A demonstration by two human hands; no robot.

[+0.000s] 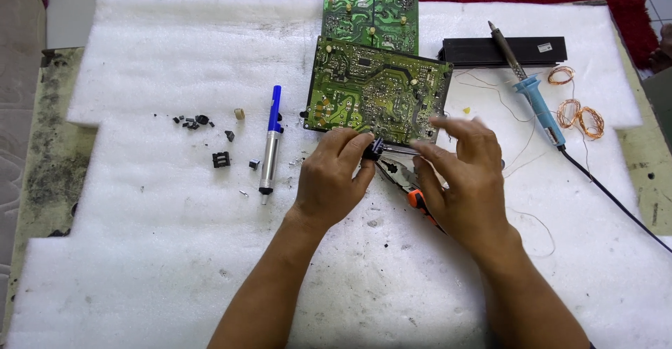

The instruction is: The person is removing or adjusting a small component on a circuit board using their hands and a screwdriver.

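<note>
My left hand (332,174) pinches a small black component (373,150) at the near edge of a green circuit board (378,90). Beside it, my right hand (462,170) hovers with fingers spread and slightly blurred, touching the metal jaws of pliers whose orange-and-black handle (418,200) lies on the foam under it. A second green circuit board (371,13) lies behind the first, partly overlapped by it.
White foam sheet (175,251) covers the table. A blue-and-silver desoldering pump (270,139) and several small black parts (210,139) lie left. A blue soldering iron (535,100) rests on a black bar (504,49), its cord running right. Copper wire coils (581,114) sit right.
</note>
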